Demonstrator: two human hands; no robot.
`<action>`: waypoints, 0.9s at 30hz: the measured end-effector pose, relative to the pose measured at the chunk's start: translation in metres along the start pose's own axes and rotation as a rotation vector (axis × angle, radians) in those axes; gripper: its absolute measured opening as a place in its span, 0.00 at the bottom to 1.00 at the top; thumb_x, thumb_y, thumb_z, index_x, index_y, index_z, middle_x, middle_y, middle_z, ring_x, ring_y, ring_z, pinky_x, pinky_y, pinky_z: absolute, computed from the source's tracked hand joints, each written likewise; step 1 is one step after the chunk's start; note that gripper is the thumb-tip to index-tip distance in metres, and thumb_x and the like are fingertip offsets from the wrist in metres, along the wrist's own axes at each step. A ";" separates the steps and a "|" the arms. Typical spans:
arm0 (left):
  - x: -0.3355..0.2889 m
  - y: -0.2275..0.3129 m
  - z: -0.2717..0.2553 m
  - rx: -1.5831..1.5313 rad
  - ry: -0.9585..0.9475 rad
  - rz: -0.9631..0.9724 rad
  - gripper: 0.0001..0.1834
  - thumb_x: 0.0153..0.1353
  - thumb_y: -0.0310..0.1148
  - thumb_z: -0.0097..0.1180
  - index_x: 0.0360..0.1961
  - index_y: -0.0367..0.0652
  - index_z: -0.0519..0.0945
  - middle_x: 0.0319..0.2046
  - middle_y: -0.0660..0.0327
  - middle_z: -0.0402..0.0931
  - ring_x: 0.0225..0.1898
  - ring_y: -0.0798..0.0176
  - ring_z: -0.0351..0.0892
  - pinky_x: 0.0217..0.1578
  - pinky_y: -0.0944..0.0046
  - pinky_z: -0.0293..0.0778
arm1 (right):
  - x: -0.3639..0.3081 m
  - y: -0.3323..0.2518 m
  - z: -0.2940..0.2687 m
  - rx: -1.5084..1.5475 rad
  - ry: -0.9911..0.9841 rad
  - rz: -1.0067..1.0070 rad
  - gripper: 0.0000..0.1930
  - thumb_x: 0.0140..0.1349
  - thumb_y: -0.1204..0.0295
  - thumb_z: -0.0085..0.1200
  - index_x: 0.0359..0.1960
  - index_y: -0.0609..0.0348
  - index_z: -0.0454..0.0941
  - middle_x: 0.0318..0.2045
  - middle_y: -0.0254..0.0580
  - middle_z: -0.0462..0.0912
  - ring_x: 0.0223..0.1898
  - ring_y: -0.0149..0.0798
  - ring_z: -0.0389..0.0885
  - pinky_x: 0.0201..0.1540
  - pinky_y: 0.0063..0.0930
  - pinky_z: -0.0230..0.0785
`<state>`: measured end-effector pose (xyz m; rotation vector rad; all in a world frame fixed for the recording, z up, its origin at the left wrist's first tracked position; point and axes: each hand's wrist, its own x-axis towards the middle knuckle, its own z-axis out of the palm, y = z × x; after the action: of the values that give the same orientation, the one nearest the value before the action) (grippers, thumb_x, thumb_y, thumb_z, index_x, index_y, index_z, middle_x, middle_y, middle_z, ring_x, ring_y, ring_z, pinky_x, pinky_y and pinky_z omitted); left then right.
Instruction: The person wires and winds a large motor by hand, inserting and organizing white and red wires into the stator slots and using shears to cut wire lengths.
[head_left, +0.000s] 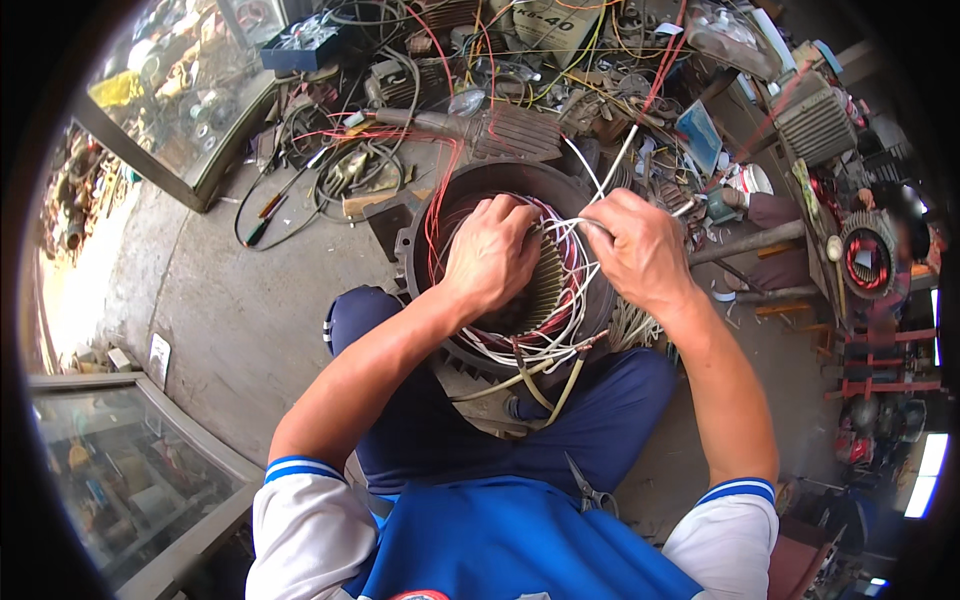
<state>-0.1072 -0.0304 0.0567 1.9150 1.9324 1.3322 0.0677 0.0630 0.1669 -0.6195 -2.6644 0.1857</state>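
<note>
Between my legs stands a motor stator in a dark round housing (408, 262). Its slotted inner core (546, 285) is ringed by a winding bundle wrapped with white cord (560, 335) and red wires (432, 225). My right hand (640, 250) pinches the white cord (572, 222) at the ring's upper right side. Curled fingers of my left hand (492, 255) reach down at the ring's upper inner edge; what they grip is hidden. Pale sleeved leads (570, 385) come off the near side. On my lap lie scissors (592, 492).
A finned motor casing (515, 135), cables and scrap are heaped beyond the stator. Glass-panelled cases (140, 480) stand at left. A screwdriver (262, 222) lies on the concrete floor (215, 290). Another wound stator (868, 258) and a metal bar (750, 242) are at right.
</note>
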 end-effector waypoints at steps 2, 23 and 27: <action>-0.013 0.031 -0.012 -0.166 0.068 0.158 0.14 0.65 0.31 0.60 0.49 0.36 0.82 0.43 0.49 0.79 0.48 0.45 0.78 0.51 0.48 0.74 | -0.028 -0.014 -0.003 0.146 0.094 -0.012 0.03 0.61 0.73 0.65 0.34 0.55 0.84 0.29 0.43 0.81 0.31 0.51 0.84 0.34 0.42 0.77; -0.054 0.157 0.033 -0.691 -0.667 -0.435 0.12 0.70 0.34 0.58 0.41 0.34 0.86 0.24 0.67 0.79 0.27 0.76 0.74 0.30 0.71 0.70 | -0.436 -0.152 0.020 -0.019 -0.467 0.776 0.28 0.59 0.74 0.57 0.64 0.60 0.73 0.39 0.53 0.85 0.39 0.54 0.86 0.44 0.49 0.79; -0.060 0.154 0.047 -0.646 -0.712 -0.347 0.15 0.71 0.38 0.60 0.45 0.35 0.85 0.26 0.62 0.82 0.30 0.71 0.78 0.35 0.67 0.74 | -0.430 -0.136 0.012 0.416 -0.266 0.879 0.25 0.60 0.72 0.64 0.59 0.61 0.73 0.40 0.53 0.85 0.40 0.52 0.87 0.45 0.44 0.79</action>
<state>0.0502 -0.0867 0.0966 1.3757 1.2048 0.8471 0.3626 -0.2516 0.0351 -1.6473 -2.2663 1.0833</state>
